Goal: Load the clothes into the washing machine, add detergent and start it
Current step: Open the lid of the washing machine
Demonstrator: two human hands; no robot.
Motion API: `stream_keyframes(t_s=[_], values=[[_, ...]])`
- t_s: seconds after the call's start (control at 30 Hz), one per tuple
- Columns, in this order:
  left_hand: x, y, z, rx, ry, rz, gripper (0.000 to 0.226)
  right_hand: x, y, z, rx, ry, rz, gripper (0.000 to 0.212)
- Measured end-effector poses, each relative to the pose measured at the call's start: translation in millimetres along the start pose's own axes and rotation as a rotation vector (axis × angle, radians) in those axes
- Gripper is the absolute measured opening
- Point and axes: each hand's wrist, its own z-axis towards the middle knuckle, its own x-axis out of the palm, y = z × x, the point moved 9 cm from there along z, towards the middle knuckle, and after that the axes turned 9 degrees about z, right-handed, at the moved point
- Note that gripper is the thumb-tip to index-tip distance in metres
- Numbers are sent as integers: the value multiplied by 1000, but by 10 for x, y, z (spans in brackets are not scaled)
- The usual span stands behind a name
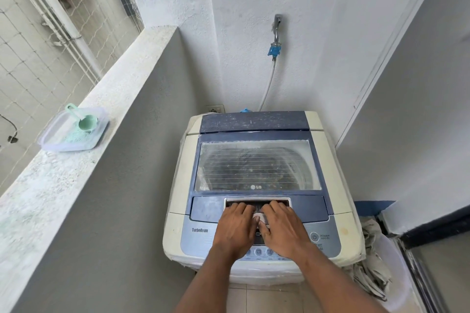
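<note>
A top-loading washing machine (259, 211) stands in the corner with its blue glass lid (256, 168) down. My left hand (235, 229) and my right hand (278, 230) lie side by side on the front of the lid, fingertips hooked into the lid's handle recess (256, 202). They cover much of the control panel (323, 241). A clear tub of pale green detergent powder (73, 129) with a green scoop (85, 119) in it sits on the ledge to the left. Light-coloured clothes (373, 262) are piled in a white basket to the right of the machine.
A speckled stone ledge (50, 180) runs along the left, with netting over the window behind it. A tap with a blue fitting (275, 46) and hose hangs on the back wall. A wall and a dark door frame (419, 234) close in the right.
</note>
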Motion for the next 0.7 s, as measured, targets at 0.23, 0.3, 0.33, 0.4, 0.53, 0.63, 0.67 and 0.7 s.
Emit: stream_keyframes(t_s=[0.23,0.3,0.33,0.4,0.53,0.63,0.67,0.7], values=[[60,2,6,-9,63,18,34,-17,53,34,-16,87,-12,28],[67,2,5,-12,66,5,32,-27,65,27,-14,86,-8,26],[66,1,4,-15,64,-2,31,-30,66,23,-12,81,-5,26],[36,1,-3,-31,38,-24,28,-37,72,13,-8,67,-7,25],[-114,-5,-8,-69,-43,-57,24,-126,104,-4,-6,0,2,35],[-300,-2,27,-125,-120,-97,28,-266,151,-9,2,-85,31,25],[-360,3,44,-147,-145,-108,30,-317,167,-5,7,-111,39,22],[-417,5,57,-160,-166,-115,30,-369,184,5,11,-130,50,21]])
